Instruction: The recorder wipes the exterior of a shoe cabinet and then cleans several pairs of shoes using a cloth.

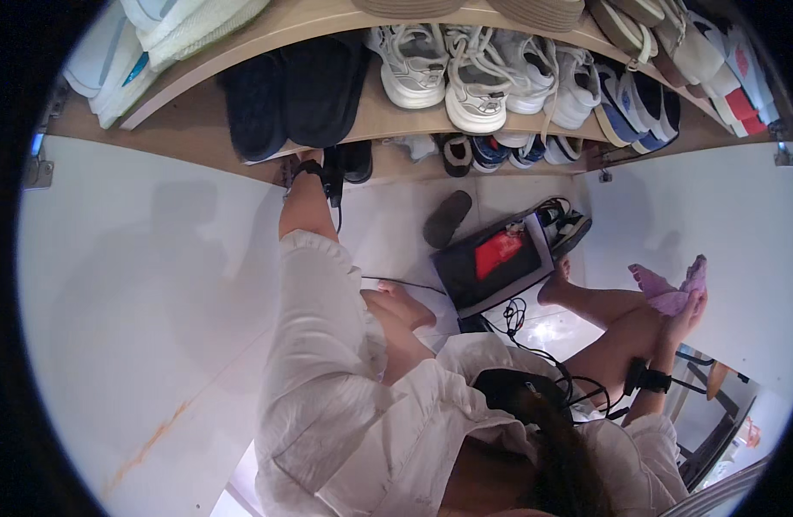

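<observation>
My right hand [692, 313] holds a crumpled pink-purple cloth [669, 294] above my bent right knee. My left arm reaches into the shoe cabinet, and most of my left hand [311, 156] is hidden at the shelf edge under a pair of black slippers [306, 97]. Whether it grips anything cannot be seen. Close by it, black shoes [356, 161] rest on the lower shelf. On the floor between my legs lies an open shoebox [544, 249] with a red packet [498, 253] and dark material inside.
White sneakers [477, 77] and other pairs line the shelves [396, 116]. A dark grey slipper [447, 218] and black-and-white sneakers [568, 229] are on the floor near the box. White cabinet doors [144, 278] stand open on both sides. Black cables [516, 316] run across my lap.
</observation>
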`<state>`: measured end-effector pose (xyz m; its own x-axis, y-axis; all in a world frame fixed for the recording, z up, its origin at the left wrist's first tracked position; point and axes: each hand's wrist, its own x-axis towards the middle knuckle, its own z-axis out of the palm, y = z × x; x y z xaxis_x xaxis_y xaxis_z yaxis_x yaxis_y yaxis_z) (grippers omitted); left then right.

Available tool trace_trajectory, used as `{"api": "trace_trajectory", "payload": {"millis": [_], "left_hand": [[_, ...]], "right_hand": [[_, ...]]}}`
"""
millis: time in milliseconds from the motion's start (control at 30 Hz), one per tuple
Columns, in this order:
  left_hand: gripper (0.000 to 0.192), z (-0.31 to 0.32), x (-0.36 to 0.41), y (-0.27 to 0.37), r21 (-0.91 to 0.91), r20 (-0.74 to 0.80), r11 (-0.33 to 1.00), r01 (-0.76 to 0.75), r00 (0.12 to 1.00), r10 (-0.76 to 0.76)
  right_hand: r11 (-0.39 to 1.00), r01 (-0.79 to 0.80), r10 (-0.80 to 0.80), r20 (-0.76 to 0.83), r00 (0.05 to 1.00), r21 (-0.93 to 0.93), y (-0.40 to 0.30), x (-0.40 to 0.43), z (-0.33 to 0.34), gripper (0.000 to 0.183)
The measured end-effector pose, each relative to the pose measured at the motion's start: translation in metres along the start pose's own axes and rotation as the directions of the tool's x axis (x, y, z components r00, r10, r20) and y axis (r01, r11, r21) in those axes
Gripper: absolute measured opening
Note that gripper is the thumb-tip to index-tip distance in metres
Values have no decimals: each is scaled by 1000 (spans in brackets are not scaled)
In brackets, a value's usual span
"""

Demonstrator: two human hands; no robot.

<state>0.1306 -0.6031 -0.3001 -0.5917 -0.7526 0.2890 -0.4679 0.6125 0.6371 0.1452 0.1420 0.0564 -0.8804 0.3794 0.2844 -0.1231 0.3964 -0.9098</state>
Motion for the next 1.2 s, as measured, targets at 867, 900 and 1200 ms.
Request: {"api": "trace_trajectory", "payload": {"millis": [867,900,1200], "left_hand": [[79,139,-97,161,-95,480,930,354,835,-269],[79,143,-100,171,-98,490,946,310,842,-225],[79,129,-100,225,-172,450,970,-171,863,232]], "right_hand": [[987,-101,90,94,991,125,-15,-13,15,34],[990,-85,77,76,994,114,-13,-13,8,34],[991,-94,85,102,991,91,-25,-10,8,34]]}}
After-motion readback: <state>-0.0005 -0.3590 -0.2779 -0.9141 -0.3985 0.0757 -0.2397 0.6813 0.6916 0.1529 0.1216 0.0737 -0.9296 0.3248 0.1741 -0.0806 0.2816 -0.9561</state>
